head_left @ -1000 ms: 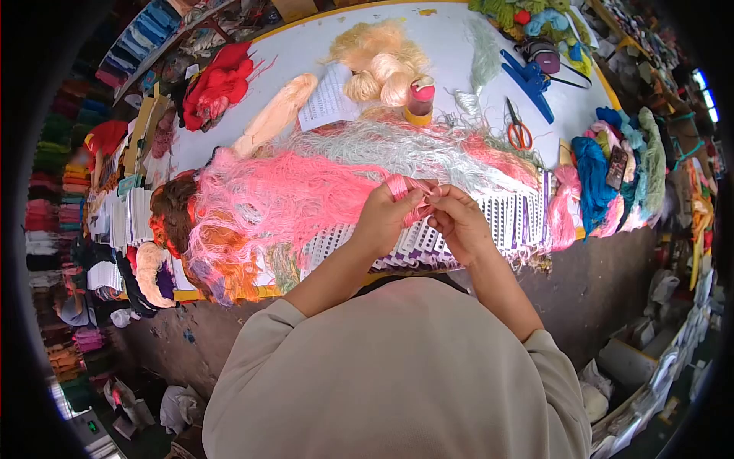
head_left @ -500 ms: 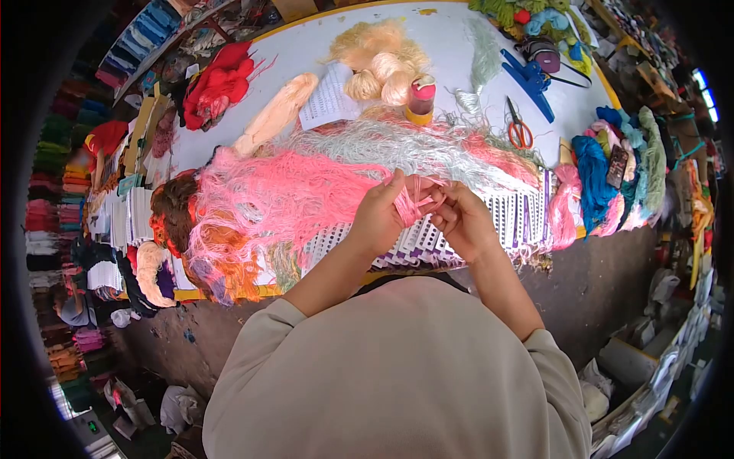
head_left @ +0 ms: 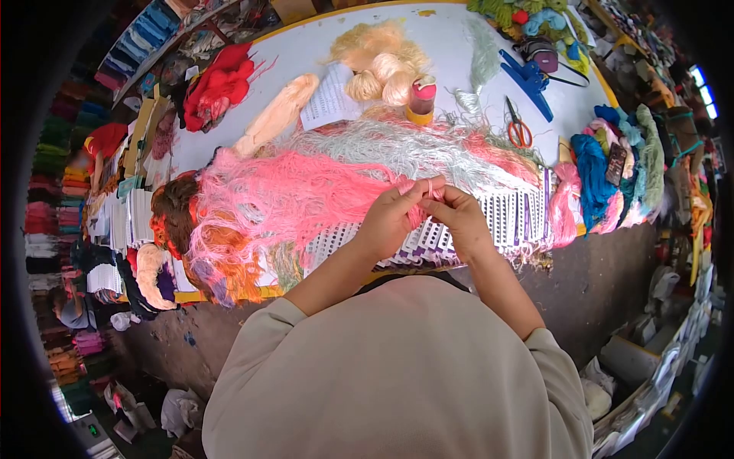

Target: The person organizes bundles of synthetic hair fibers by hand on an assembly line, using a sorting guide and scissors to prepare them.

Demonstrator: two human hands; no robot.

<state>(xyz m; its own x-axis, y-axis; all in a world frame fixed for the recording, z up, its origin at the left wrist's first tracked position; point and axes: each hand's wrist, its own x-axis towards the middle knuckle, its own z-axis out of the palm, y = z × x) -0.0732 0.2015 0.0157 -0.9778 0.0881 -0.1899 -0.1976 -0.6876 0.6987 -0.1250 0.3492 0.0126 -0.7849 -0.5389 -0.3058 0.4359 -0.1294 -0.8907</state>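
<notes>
Pink yarn is pinched in my left hand (head_left: 388, 218), its fingers closed round a small bundle of strands. My right hand (head_left: 459, 219) meets it at the fingertips and pinches strands of the same yarn. Leftward from the hands spreads a loose heap of pink yarn (head_left: 298, 187). Behind it lie tangled pale grey-white threads (head_left: 397, 153). Under and beside the hands runs a row of white cards with punched holes (head_left: 505, 218), some with purple strips.
Orange-handled scissors (head_left: 520, 136), a blue clip-like tool (head_left: 527, 84), a thread cone (head_left: 421, 99) and cream yarn balls (head_left: 394, 76) lie farther back. Red yarn (head_left: 218, 84) sits at left, blue skeins (head_left: 592, 180) at right. A person in red (head_left: 105, 141) is at far left.
Both hands have drawn closer together, fingertips now meeting. The strands that were spread between them are gathered into a tighter bundle.
</notes>
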